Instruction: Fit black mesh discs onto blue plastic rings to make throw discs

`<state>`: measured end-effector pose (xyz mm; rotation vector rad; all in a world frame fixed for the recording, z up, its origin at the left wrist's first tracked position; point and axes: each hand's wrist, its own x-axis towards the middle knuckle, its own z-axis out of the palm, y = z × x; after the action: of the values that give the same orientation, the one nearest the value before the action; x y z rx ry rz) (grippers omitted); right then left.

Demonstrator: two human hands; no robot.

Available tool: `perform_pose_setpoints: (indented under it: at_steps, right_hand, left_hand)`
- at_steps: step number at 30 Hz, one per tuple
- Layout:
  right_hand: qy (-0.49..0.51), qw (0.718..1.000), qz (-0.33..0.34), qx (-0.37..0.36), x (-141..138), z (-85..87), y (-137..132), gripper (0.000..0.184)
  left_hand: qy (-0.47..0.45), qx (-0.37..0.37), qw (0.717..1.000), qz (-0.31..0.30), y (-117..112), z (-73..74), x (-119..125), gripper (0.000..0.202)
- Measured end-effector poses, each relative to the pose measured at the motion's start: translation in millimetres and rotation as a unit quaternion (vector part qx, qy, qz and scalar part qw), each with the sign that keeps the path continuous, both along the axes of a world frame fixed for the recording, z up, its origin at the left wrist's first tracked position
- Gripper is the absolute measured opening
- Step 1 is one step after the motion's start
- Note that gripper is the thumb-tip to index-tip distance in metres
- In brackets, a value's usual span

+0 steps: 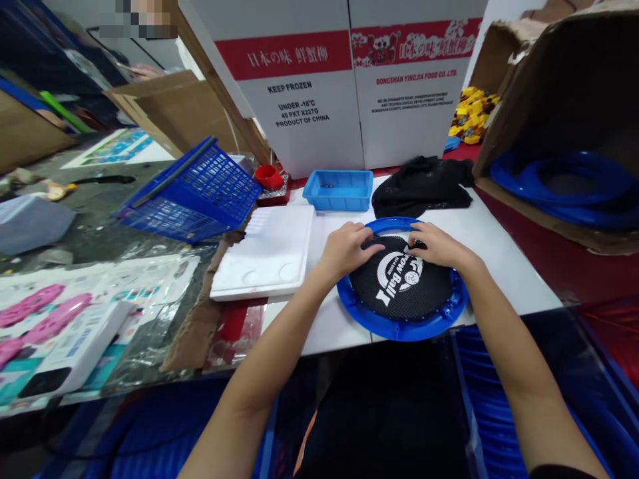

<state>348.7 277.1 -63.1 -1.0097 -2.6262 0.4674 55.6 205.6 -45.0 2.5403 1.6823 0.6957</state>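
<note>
A blue plastic ring lies flat on the white tabletop before me. Inside it is a round black mesh net with white printed lettering, its near edge close to the ring's small pegs. My left hand is closed on the net's far left edge, thumb over the mesh. On the far right edge, my right hand pinches the net between thumb and fingers. Between the net's far edge and the ring, a gap shows the white surface. Both hands rest by the ring's far side, and their fingertips are partly hidden.
Beyond the ring are a light blue tray with small bits inside and a black mesh pile. White foam and a blue basket stand left. A cardboard box holding blue rings is at right; white cartons stand behind.
</note>
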Motion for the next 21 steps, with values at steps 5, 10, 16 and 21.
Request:
perform_pose_setpoints:
  at_steps: [5, 10, 16, 21]
  right_hand:
    - [0.014, 0.999, -0.001, -0.039, 2.3, -7.1, -6.0, 0.019]
    - [0.026, 0.998, -0.033, -0.039, -0.9, -36.1, 14.3, 0.023]
    - [0.029, 1.0, -0.008, -0.01, -4.1, -50.1, 20.3, 0.03]
    - [0.111, 0.993, -0.011, 0.024, 20.3, -98.7, 43.6, 0.046]
  left_hand:
    - [0.053, -0.004, 0.997, -0.054, -0.8, -18.1, 23.0, 0.05]
    - [0.114, -0.021, 0.993, -0.027, 5.2, -30.2, 20.5, 0.067]
    - [0.154, -0.078, 0.985, -0.022, -5.1, -16.2, 17.1, 0.07]
    - [0.146, -0.174, 0.972, -0.05, -4.2, -10.6, 11.1, 0.07]
